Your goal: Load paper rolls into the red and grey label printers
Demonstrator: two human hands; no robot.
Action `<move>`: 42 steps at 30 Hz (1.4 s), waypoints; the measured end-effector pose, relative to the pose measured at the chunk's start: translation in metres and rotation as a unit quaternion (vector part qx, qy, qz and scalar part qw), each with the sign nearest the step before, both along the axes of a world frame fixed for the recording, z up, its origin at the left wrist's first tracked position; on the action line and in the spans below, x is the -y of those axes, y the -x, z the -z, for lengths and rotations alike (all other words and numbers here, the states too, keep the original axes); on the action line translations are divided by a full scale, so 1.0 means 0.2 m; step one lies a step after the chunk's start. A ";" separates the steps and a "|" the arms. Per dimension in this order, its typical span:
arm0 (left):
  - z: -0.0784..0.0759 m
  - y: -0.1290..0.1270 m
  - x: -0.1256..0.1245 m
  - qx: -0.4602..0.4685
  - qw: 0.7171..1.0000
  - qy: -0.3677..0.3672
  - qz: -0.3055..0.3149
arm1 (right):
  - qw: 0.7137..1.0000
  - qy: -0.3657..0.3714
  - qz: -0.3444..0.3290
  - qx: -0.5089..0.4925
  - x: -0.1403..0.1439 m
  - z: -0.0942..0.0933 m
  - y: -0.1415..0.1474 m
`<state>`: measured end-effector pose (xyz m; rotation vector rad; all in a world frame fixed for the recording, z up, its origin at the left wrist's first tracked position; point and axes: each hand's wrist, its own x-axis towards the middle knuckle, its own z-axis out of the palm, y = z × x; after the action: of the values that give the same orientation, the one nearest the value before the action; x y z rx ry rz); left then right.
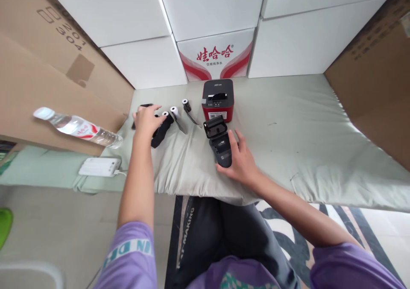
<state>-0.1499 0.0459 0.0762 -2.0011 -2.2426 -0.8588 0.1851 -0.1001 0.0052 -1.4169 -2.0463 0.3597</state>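
Observation:
A small dark portable printer (221,146) lies on the cloth-covered surface with its lid hinged up. My right hand (241,159) grips its right side, thumb at the near end and fingers along the edge. To the left, my left hand (147,120) hovers with fingers curved and apart, its thumb beside a paper roll (165,114). Under and beside that hand are a black object (160,134), whose kind I cannot make out, and a dark flat object (133,126), partly hidden. A white paper roll (174,110) and a dark-sided roll with a loose tail (186,105) stand further right.
Behind the portable printer sits a red and black box-shaped printer (218,99). White cartons (214,52) line the back. Cardboard boxes (64,75) flank both sides. A water bottle (78,126) leans at left, near a white power bank (99,167) with a cable.

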 end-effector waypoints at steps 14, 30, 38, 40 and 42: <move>-0.14 -0.07 0.24 0.607 0.785 -0.054 0.111 | 1.000 0.023 -0.005 -0.006 0.00 -0.02 0.00; 0.18 -0.80 0.46 0.530 0.782 0.050 0.324 | 0.974 -0.043 -0.065 -0.212 -0.07 -0.09 -0.10; 0.27 -0.79 0.54 0.374 0.852 0.001 0.366 | 0.939 0.082 -0.085 -0.322 -0.10 -0.05 -0.11; 0.31 -0.79 0.56 0.382 0.855 -0.011 0.351 | 0.935 0.084 -0.088 -0.334 -0.11 -0.05 -0.11; 0.35 -0.80 0.57 0.389 0.862 -0.019 0.324 | 0.928 0.080 -0.091 -0.353 -0.13 -0.04 -0.10</move>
<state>0.0100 -0.0689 0.0061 -2.7882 -1.6822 -2.0631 0.2045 -0.0750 0.0137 -0.9737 -1.5635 0.9789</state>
